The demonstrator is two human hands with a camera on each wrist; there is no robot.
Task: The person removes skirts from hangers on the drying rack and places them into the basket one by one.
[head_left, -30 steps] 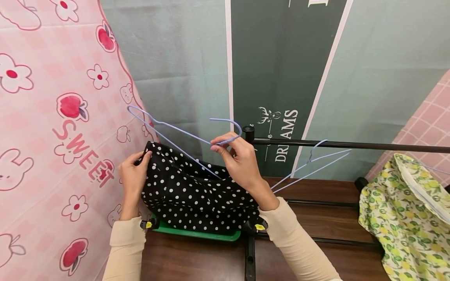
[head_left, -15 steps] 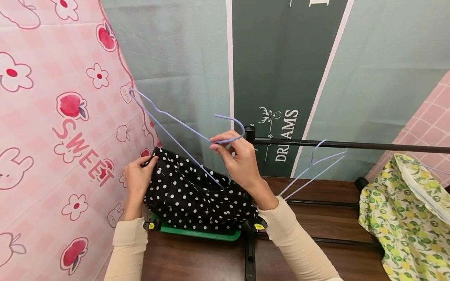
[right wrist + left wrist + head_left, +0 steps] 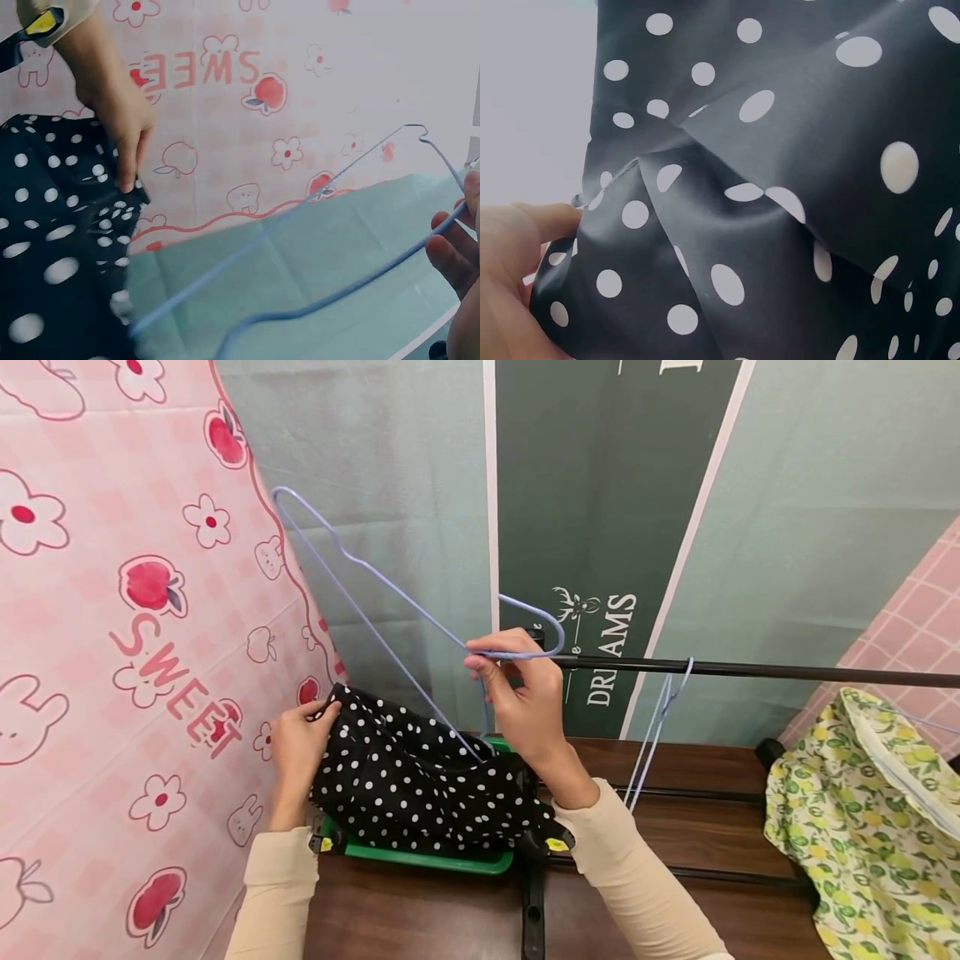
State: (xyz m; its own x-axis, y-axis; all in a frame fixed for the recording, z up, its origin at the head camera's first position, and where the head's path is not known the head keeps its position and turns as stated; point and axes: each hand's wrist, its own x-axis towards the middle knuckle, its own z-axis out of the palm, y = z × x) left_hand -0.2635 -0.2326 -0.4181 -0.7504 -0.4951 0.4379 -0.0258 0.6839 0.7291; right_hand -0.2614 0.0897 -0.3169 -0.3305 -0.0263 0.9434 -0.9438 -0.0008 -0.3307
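Black cloth with white polka dots [image 3: 405, 785], its exact garment kind unclear, sags over a green tray [image 3: 427, 860]. My left hand [image 3: 300, 743] pinches its upper left corner between thumb and fingers; the left wrist view shows the folded dotted fabric [image 3: 727, 225] close up. With my right hand [image 3: 525, 693] I pinch a blue wire hanger [image 3: 390, 581] at the base of its hook. The hanger is tilted, one end raised to the upper left. Its lower right end goes down into the cloth's opening, where the fabric hides it. In the right wrist view the hanger [image 3: 352, 281] slants across.
A black rail [image 3: 750, 668] runs right from behind my right hand. On it hangs another blue hanger [image 3: 652, 735]. Lemon-print cloth [image 3: 862, 818] hangs at the right. A pink printed curtain [image 3: 75, 635] stands close on the left, above a brown wooden surface [image 3: 405, 918].
The hanger's free end has risen, and its hook has shifted right with my right hand. My left hand has moved slightly right and down with the cloth corner. The hanger on the rail has turned.
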